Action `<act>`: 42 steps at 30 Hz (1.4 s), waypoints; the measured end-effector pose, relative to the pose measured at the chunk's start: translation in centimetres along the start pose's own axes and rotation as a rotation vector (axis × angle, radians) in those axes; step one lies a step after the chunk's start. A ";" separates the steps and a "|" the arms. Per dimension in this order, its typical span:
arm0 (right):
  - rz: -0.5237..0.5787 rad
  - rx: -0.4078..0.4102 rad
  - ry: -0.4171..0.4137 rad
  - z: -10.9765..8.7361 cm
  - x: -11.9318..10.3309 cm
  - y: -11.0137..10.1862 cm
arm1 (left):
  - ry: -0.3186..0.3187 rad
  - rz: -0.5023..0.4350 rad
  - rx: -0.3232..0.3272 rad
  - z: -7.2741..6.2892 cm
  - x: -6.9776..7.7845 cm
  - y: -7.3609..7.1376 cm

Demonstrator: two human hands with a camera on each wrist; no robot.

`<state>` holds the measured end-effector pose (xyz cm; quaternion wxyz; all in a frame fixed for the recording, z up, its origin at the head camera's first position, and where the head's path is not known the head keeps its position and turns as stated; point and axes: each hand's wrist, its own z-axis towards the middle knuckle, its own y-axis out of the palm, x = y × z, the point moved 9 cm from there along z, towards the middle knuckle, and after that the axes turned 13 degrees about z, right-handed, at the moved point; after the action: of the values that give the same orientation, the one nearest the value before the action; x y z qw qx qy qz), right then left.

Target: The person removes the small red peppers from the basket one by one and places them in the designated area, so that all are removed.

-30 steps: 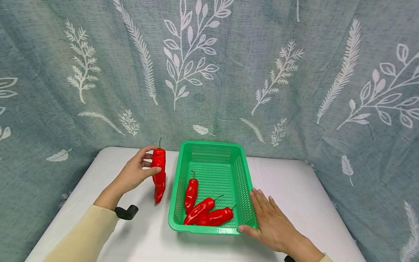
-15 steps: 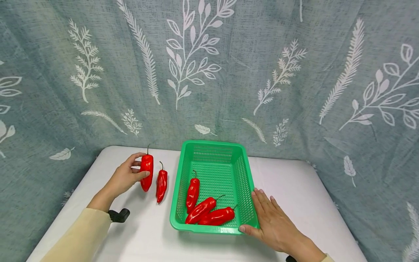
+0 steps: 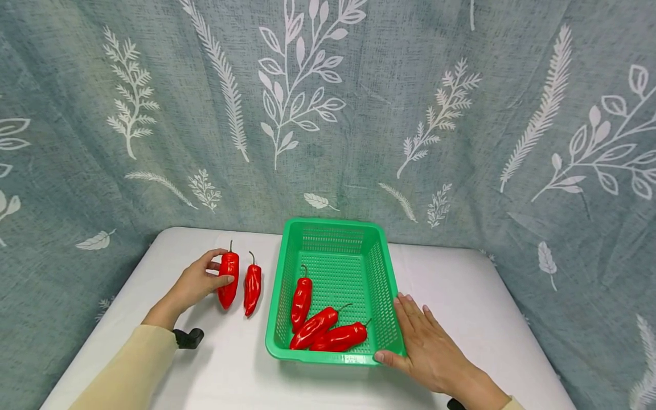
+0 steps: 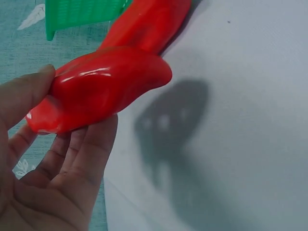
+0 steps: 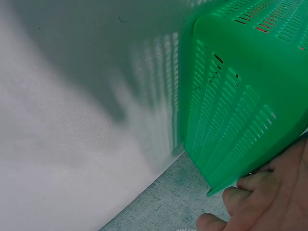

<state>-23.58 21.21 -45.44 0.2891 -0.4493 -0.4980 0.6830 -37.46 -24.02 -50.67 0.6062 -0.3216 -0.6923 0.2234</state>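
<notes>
My left hand (image 3: 192, 287) pinches a long red pepper (image 3: 228, 279) between thumb and fingers, its green stem pointing away. In the left wrist view that pepper (image 4: 91, 91) is held above the white table, tip toward the right. Just right of it, a second red pepper (image 3: 253, 289) lies on the table. My right hand (image 3: 430, 353) rests with straight fingers along the right side of a green basket (image 3: 269, 319), thumb on its near right corner. Inside the basket, one red pepper (image 3: 302, 302) lies lengthwise, and two more (image 3: 314, 327) lie slanted at the near end.
The white table (image 3: 318, 393) carries the basket at its middle. Grey-green cloth with white leaf prints (image 3: 369, 142) hangs behind the table and along both sides. A black wrist strap (image 3: 188, 338) shows at the left sleeve.
My left hand has moved left with its pepper, away from the basket, and then lowered it. The pepper behind it on the table has come into full view. The right hand stays put.
</notes>
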 end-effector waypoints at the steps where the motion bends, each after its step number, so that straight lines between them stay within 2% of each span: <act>1: 0.001 0.000 0.001 0.0 0.0 0.0 | -0.006 0.001 -0.004 0.1 -0.2 0.1; 11: 0.000 -0.006 0.005 0.0 0.1 0.1 | -0.047 0.015 -0.055 0.5 -1.0 1.5; 22: -0.003 -0.002 0.007 0.0 0.1 0.1 | -0.060 0.041 -0.065 0.7 -1.0 2.3; 31: 0.002 -0.011 0.010 0.0 0.1 0.2 | -0.061 0.033 -0.054 1.2 -1.4 2.7; 42: -0.005 -0.006 0.012 -0.1 0.1 0.2 | -0.060 0.087 -0.024 1.7 -2.0 3.0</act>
<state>-23.54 21.20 -45.69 0.2924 -0.4530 -0.4996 0.6780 -38.49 -23.29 -54.45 0.5710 -0.3517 -0.6981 0.2507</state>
